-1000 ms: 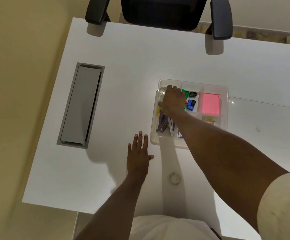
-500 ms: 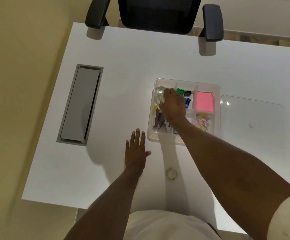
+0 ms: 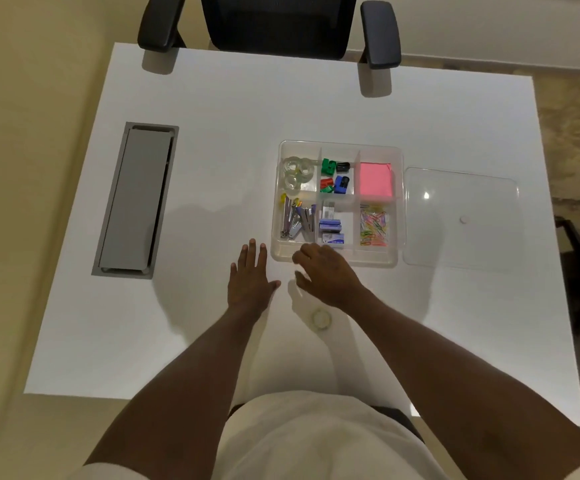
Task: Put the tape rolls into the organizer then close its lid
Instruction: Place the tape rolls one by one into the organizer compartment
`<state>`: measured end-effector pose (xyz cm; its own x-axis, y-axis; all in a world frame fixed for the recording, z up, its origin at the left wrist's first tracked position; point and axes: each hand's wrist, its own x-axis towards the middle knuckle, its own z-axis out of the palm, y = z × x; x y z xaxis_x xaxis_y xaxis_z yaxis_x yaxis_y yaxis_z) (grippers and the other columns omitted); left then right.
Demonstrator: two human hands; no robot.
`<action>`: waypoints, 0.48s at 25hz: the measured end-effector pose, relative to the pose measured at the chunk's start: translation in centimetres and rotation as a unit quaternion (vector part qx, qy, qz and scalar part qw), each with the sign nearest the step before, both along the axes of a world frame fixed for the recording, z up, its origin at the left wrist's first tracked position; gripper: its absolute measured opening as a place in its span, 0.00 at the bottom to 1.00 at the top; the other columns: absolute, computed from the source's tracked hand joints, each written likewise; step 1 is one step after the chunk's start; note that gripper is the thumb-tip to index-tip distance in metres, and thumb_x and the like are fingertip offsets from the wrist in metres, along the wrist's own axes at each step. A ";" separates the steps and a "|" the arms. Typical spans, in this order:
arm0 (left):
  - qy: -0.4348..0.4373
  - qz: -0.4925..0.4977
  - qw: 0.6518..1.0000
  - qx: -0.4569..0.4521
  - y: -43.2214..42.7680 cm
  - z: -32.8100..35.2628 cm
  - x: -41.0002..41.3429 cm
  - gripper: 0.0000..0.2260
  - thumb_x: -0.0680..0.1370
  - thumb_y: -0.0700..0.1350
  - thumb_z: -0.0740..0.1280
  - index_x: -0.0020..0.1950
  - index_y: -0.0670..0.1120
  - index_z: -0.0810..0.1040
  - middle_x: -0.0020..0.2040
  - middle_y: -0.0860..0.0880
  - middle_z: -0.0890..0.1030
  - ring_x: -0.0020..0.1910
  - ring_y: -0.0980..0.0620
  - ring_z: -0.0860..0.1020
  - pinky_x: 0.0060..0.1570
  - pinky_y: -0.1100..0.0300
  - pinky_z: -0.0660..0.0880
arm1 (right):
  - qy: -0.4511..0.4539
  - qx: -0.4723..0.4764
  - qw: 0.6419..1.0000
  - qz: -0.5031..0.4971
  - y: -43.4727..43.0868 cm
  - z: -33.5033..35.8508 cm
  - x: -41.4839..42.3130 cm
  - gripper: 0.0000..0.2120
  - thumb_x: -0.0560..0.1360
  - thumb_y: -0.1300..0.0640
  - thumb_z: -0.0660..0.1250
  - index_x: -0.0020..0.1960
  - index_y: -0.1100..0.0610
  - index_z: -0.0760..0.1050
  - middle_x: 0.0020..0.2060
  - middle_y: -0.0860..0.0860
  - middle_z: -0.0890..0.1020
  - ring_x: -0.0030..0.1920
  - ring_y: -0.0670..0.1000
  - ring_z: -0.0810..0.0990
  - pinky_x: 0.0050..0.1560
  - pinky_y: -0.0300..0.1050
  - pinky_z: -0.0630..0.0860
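Note:
A clear plastic organizer (image 3: 397, 202) with several compartments sits mid-table. Its far-left compartment holds clear tape rolls (image 3: 295, 173). One more clear tape roll (image 3: 321, 319) lies on the table near me, just below my right hand (image 3: 326, 275). That hand hovers over the organizer's near edge, fingers loosely spread, holding nothing. My left hand (image 3: 249, 282) rests flat on the table left of it, fingers apart. The clear lid (image 3: 461, 220) lies flat on the table to the right of the organizer.
The other compartments hold sharpeners (image 3: 335, 176), pink sticky notes (image 3: 375, 179), staplers (image 3: 297, 220), staple boxes (image 3: 331, 228) and coloured paper clips (image 3: 373, 227). A grey cable hatch (image 3: 135, 199) is set into the table at left. A black office chair (image 3: 274, 22) stands at the far edge.
My right hand has pulled back from the far-left compartment to the organizer's near edge, leaving tape rolls in it. My left hand has stayed flat on the table.

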<state>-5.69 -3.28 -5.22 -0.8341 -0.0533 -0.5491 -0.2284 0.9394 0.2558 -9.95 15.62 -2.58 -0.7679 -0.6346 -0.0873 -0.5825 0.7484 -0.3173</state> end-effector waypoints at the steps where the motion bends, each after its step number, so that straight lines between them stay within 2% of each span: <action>1: -0.001 -0.001 1.000 0.000 0.0 0.1 0.0 0.42 0.81 0.60 0.64 0.85 0.48 0.42 0.85 0.46 0.39 0.84 0.45 0.41 0.83 0.42 0.51 | -0.030 0.012 0.999 0.007 0.7 -0.2 1.2 0.14 0.77 0.50 0.70 0.59 0.55 0.77 0.53 0.53 0.82 0.51 0.52 0.80 0.53 0.49 0.80; 4: -0.003 -0.004 1.000 -0.010 0.1 0.1 -0.1 0.42 0.82 0.60 0.64 0.85 0.48 0.42 0.85 0.46 0.39 0.85 0.45 0.41 0.83 0.42 0.52 | -0.111 0.058 0.992 0.009 2.9 -1.0 4.3 0.25 0.77 0.40 0.67 0.68 0.53 0.73 0.64 0.52 0.78 0.60 0.53 0.78 0.62 0.50 0.77; 7: -0.001 -0.003 1.000 -0.008 0.1 -0.1 -0.2 0.41 0.82 0.59 0.64 0.85 0.48 0.42 0.85 0.46 0.39 0.84 0.44 0.41 0.82 0.42 0.52 | -0.146 0.089 0.985 0.022 4.8 -1.7 6.7 0.32 0.74 0.35 0.67 0.73 0.49 0.68 0.68 0.50 0.73 0.64 0.52 0.73 0.63 0.49 0.73; 9: 0.000 -0.003 1.000 -0.007 0.1 -0.1 -0.1 0.41 0.82 0.59 0.64 0.85 0.48 0.42 0.85 0.46 0.39 0.84 0.45 0.41 0.83 0.43 0.51 | -0.168 0.090 0.981 0.020 5.5 -2.1 7.8 0.31 0.74 0.37 0.69 0.72 0.47 0.68 0.67 0.49 0.71 0.62 0.51 0.73 0.62 0.47 0.74; 12: -0.002 -0.001 1.000 -0.007 0.1 -0.1 0.0 0.42 0.82 0.60 0.64 0.85 0.48 0.42 0.85 0.46 0.39 0.84 0.45 0.41 0.83 0.43 0.52 | -0.186 0.074 0.980 0.017 5.6 -2.4 8.4 0.25 0.76 0.46 0.71 0.70 0.49 0.71 0.65 0.50 0.73 0.59 0.51 0.75 0.60 0.48 0.79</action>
